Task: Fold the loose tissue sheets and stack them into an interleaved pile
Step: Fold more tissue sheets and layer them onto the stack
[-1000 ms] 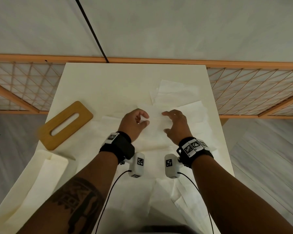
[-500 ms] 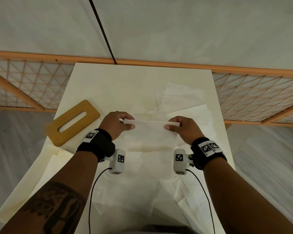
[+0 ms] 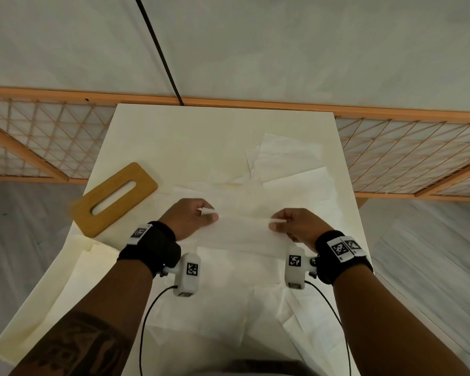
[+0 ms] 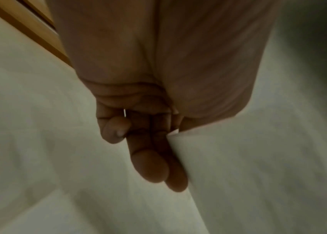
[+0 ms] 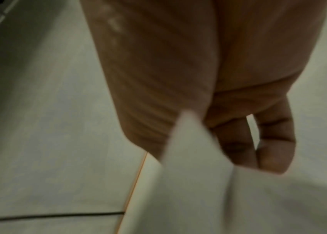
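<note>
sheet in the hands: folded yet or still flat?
Mid-fold, not creased. Left hand and right hand pinch the tissue sheet by its far corners, lifted off the table.

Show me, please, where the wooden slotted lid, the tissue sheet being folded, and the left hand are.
wooden slotted lid (image 3: pixel 136 181): head view, its far rim.
tissue sheet (image 3: pixel 244 232): head view, middle of the lifted sheet.
left hand (image 3: pixel 186 217): head view, its back.
</note>
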Tool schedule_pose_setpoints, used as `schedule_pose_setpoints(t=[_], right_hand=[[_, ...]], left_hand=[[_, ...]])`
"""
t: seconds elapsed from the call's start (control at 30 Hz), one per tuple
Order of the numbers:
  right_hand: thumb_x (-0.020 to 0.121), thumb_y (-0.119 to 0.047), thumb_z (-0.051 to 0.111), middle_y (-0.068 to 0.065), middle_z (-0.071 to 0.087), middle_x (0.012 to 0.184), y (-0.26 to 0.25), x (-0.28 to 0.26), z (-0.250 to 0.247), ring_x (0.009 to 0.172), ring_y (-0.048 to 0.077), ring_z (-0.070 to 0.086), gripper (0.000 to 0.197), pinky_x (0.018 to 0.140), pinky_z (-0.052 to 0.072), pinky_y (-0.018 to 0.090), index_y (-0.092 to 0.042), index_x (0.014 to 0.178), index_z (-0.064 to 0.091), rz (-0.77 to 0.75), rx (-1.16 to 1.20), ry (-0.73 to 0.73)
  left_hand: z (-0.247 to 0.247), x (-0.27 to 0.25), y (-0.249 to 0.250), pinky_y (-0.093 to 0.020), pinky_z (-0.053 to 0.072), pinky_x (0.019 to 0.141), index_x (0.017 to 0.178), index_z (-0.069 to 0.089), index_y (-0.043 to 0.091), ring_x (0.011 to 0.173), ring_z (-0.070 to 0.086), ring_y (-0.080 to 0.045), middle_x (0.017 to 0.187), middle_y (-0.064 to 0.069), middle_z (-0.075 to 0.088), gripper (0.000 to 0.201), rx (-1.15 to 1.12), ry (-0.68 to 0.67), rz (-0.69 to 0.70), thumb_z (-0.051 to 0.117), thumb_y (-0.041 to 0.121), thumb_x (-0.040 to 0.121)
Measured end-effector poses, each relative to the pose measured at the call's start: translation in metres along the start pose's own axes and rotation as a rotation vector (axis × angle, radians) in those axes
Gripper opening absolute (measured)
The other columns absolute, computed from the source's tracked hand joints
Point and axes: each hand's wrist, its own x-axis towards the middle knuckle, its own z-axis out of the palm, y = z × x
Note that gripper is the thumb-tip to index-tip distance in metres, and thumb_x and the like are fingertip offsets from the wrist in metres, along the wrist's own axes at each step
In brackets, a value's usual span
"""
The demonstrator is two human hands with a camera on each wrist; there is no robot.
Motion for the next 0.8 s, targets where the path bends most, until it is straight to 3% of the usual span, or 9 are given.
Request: schedule_pose_setpoints(t=[0.1,0.17,0.23,0.4,0.63,0.73,0.8], right_hand=[[0.082,-0.022,0.083,-0.001,0.071,0.082,0.014,-0.003,0.000,0.069,0.012,0.061,0.021,0.062,0.047,0.021,-0.014,0.097,0.072,0.050,-0.218,-0.022],[0.080,-0.023,0.085,-0.002,0.073,0.081,0.020,-0.004,0.005,0.069,0.010,0.063,0.020,0.061,0.046,0.016,-0.015,0.093,0.071,0.043,-0.296,-0.020],[0.078,-0.022,0.086,-0.002,0.073,0.077,0.025,-0.003,0.012,0.067,0.010,0.065,0.019,0.066,0.049,0.019,-0.016,0.086,0.070,0.022,-0.344,0.012],[0.075,-0.023,0.088,-0.003,0.071,0.068,0.028,0.002,0.025,0.060,0.008,0.065,0.019,0.065,0.048,0.019,-0.017,0.079,0.070,0.030,-0.405,0.079],[0.073,-0.030,0.089,-0.007,0.066,0.071,0.029,0.009,0.031,0.070,0.012,0.062,0.026,0.066,0.050,0.022,-0.015,0.080,0.069,0.056,-0.515,0.127],[0.072,-0.041,0.089,-0.007,0.066,0.074,0.026,0.012,0.030,0.071,0.008,0.060,0.034,0.059,0.041,0.018,-0.016,0.079,0.067,0.062,-0.525,0.185],[0.073,-0.044,0.087,-0.005,0.066,0.079,0.023,0.017,0.030,0.075,0.012,0.060,0.037,0.060,0.041,0.020,-0.016,0.081,0.064,0.045,-0.451,0.284]], left_hand=[[0.012,-0.009,-0.019,-0.020,0.047,0.061,0.087,0.070,0.018,0.066,0.066,-0.013,0.075,-0.001,0.074,0.018,0.121,-0.084,-0.030,0.078,0.033,0.085],[0.020,-0.014,-0.029,-0.024,0.047,0.063,0.081,0.067,0.023,0.060,0.065,-0.011,0.072,0.000,0.072,0.019,0.207,-0.126,-0.071,0.079,0.037,0.084],[0.026,-0.017,-0.038,-0.025,0.047,0.063,0.076,0.065,0.026,0.059,0.063,-0.010,0.073,0.002,0.069,0.020,0.233,-0.130,-0.104,0.081,0.037,0.082],[0.033,-0.017,-0.050,-0.018,0.036,0.058,0.073,0.061,0.030,0.066,0.054,-0.007,0.076,0.008,0.063,0.024,0.325,-0.113,-0.139,0.083,0.037,0.079],[0.041,-0.011,-0.061,-0.018,0.037,0.061,0.083,0.060,0.026,0.073,0.054,-0.010,0.083,0.007,0.060,0.030,0.325,-0.023,-0.151,0.087,0.034,0.073],[0.044,-0.010,-0.059,-0.026,0.042,0.073,0.100,0.055,0.029,0.084,0.054,-0.013,0.095,0.008,0.053,0.041,0.381,-0.008,-0.122,0.086,0.034,0.073],[0.047,-0.008,-0.053,-0.030,0.044,0.084,0.111,0.054,0.033,0.099,0.052,-0.014,0.108,0.009,0.050,0.046,0.462,-0.024,-0.063,0.083,0.031,0.075]])
